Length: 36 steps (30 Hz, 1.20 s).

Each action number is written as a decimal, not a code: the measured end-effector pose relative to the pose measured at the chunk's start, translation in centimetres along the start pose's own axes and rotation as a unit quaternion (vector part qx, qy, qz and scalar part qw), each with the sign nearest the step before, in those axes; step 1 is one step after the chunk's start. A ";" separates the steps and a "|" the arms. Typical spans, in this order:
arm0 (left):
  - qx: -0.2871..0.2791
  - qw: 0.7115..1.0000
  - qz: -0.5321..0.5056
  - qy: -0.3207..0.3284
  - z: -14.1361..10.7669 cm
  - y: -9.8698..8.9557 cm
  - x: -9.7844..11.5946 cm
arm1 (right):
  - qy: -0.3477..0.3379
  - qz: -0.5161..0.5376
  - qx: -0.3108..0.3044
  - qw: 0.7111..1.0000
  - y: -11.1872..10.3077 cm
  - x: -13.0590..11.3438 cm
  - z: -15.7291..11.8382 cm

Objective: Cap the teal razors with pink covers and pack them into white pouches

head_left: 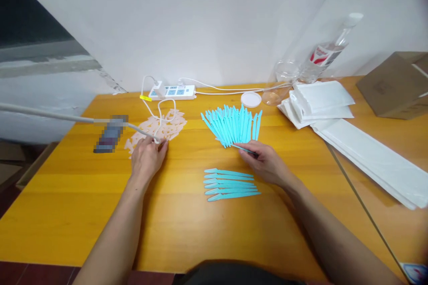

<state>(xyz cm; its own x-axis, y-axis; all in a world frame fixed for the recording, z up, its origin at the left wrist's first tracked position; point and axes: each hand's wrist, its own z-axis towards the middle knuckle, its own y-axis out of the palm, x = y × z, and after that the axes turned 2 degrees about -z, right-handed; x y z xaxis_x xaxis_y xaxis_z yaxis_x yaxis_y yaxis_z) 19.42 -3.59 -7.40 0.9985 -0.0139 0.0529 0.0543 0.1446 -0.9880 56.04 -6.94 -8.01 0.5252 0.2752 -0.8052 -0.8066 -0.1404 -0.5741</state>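
My right hand pinches a thin blue eyebrow razor, pointing left, just below a fanned pile of blue eyebrow razors. Nearer to me, several more blue razors lie side by side in a row. At the lower edge of a spread of small pale pink pieces, which look like blade covers, is my left hand. Its fingers are drawn together; what they hold, if anything, is hidden. A white cable crosses over the left fingertips.
A power strip with plugs sits against the wall. Left lies a phone, pixelated. Behind the razors are a round lid and clear tub. Rightward stand a bottle, white plastic packs and a cardboard box.
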 end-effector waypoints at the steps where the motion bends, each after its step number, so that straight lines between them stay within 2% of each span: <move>1: -0.002 1.000 -0.005 0.000 0.0 -0.1 0.3 | -0.022 -0.014 -0.005 1.000 0.5 0.0 -0.2; 7: -0.077 0.994 -0.077 -0.035 -0.2 -0.9 0.7 | -0.072 -0.016 -0.013 0.997 1.6 0.1 -0.7; 12: -0.141 0.984 -0.113 -0.002 -0.3 -1.3 0.9 | -0.062 -0.021 -0.025 0.998 1.8 0.4 -0.9; 15: -0.137 0.983 -0.120 0.012 -0.5 -1.5 1.2 | -0.063 -0.020 -0.020 0.998 1.9 0.5 -1.0; 18: -0.115 0.989 -0.082 0.046 -0.5 -1.9 2.0 | -0.064 -0.024 -0.019 0.997 1.9 0.5 -1.0; 20: -0.121 0.990 -0.049 0.061 -0.3 -2.2 2.6 | -0.066 -0.029 -0.021 0.997 1.9 0.5 -1.0; 23: -0.141 0.988 -0.029 0.047 0.0 -2.1 3.4 | -0.068 -0.032 -0.022 0.997 1.8 0.4 -1.0; 30: -0.116 0.986 -0.109 0.051 -1.0 -1.8 4.2 | -0.074 -0.048 -0.025 0.996 1.9 0.3 -1.0; 36: -0.171 0.975 -0.140 0.019 -1.0 -2.4 4.4 | -0.074 -0.050 -0.021 0.996 2.1 0.4 -1.0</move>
<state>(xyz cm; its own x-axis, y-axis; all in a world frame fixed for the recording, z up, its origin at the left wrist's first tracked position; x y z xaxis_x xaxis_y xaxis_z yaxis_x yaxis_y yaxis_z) 23.69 -5.04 -4.95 0.9432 -0.0428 0.3295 0.3140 -0.2093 -0.9261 54.88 -8.09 -9.68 0.5548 0.4264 -0.7145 -0.7379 -0.1446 -0.6593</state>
